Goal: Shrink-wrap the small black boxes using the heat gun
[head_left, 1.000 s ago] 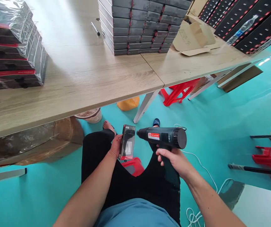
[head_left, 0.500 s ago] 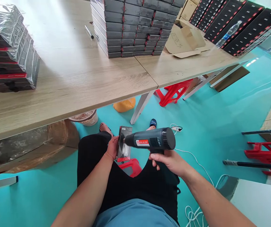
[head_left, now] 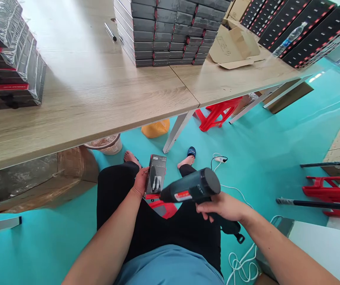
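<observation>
My left hand (head_left: 141,181) is closed on the left edge of a thin black and red box (head_left: 157,171), held upright above my lap with its printed front showing. In my right hand (head_left: 221,206) is a dark heat gun (head_left: 192,186), my fingers wrapped round its handle. Its nozzle points left, close to the lower part of the box; whether the two touch I cannot tell. Below the box, part of a red stool (head_left: 167,209) shows between my legs.
A wooden table (head_left: 113,95) crosses ahead, bearing a tall stack of black boxes (head_left: 170,35), film-wrapped boxes (head_left: 10,67) and an opened carton (head_left: 232,47). Under it are a waste basket (head_left: 110,145) and a yellow bag (head_left: 155,129). A white cable (head_left: 242,261) lies on the floor at right.
The heat gun has tilted and its nozzle has dropped from the middle of the box to its lower end, uncovering the printed front. The left hand and box have shifted slightly.
</observation>
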Tool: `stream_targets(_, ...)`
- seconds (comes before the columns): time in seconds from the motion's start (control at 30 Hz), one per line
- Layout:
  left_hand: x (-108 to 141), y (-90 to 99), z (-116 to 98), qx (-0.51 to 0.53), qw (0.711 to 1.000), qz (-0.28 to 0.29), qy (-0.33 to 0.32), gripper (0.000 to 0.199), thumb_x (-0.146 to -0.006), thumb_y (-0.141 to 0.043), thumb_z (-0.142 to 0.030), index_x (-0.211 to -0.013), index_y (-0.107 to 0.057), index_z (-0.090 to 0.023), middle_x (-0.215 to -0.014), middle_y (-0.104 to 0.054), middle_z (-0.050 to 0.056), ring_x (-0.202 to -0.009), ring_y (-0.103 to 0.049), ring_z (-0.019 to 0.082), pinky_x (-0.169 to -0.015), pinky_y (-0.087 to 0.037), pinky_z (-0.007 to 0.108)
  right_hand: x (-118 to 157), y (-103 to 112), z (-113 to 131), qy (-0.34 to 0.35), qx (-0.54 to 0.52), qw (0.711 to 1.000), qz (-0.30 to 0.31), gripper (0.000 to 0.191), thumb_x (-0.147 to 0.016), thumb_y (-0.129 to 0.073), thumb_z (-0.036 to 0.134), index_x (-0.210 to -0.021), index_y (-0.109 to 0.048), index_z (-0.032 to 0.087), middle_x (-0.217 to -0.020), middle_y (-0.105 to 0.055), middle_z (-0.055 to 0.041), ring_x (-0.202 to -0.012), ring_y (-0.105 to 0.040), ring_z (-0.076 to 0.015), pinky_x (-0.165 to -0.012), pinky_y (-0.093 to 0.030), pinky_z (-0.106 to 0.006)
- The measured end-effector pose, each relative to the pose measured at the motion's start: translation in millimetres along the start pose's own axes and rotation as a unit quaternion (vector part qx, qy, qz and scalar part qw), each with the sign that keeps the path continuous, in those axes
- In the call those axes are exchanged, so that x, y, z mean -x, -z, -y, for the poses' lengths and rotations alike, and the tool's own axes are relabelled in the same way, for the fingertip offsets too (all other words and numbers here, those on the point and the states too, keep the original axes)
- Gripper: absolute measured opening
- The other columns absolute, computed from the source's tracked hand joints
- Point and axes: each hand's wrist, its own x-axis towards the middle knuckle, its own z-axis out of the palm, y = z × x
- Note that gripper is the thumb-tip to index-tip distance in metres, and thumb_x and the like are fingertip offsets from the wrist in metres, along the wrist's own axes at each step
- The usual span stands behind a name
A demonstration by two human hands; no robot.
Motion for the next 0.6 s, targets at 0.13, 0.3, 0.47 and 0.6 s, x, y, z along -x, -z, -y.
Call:
stream_targets(0.13,2,-2.8,1,-0.003,1.0,0.009,-0.018,0.056,-0.084,-0.055,-0.039,-0.127,-0.068,-0.004,-0.109,-0.076,0.022,-0.1,-0.073,0.037,-0.085,-0.058,0.048,3,-9,-12,0.016,-0.038,0.997,-0.06,0.025,-0.076,-0.077,0.039,-0.085,-0.071,0.016,-0.067,-0.066,-0.0014,-0.062,-0.06,-0.0168,-0.056,-0.051,-0.03)
stream_targets(0.3,1,0.1,0,-0.009,0.999,-0.029,-0.042,0.048,-0.09,-0.058,-0.04,-0.121,-0.068,-0.006,-0.105,-0.075,0.021,-0.093,-0.074,0.033,-0.08,-0.06,0.044,7,-23,-19,0.02,-0.097,0.992,-0.072,0.028,-0.076,-0.078,0.038,-0.091,-0.073,0.015,-0.071,-0.068,-0.0033,-0.062,-0.062,-0.0167,-0.055,-0.051,-0.028)
stream_targets(0.47,-9,4.9,-2,0.049,0.975,-0.191,-0.099,0.03,-0.095,-0.057,-0.037,-0.11,-0.065,-0.013,-0.086,-0.073,0.011,-0.073,-0.073,0.025,-0.068,-0.062,0.037,9,-26,-25,0.035,-0.199,0.975,-0.088,0.038,-0.073,-0.082,0.042,-0.099,-0.074,0.015,-0.085,-0.072,-0.0062,-0.065,-0.065,-0.0162,-0.054,-0.054,-0.027)
stream_targets(0.6,-13,6.0,-4,0.075,0.962,-0.25,-0.086,0.038,-0.1,-0.05,-0.046,-0.115,-0.062,-0.013,-0.089,-0.073,0.014,-0.074,-0.073,0.027,-0.06,-0.061,0.037,4,-22,-27,0.033,-0.216,0.961,-0.171,0.039,-0.074,-0.083,0.042,-0.101,-0.073,0.015,-0.082,-0.071,-0.0049,-0.064,-0.064,-0.015,-0.053,-0.054,-0.025)
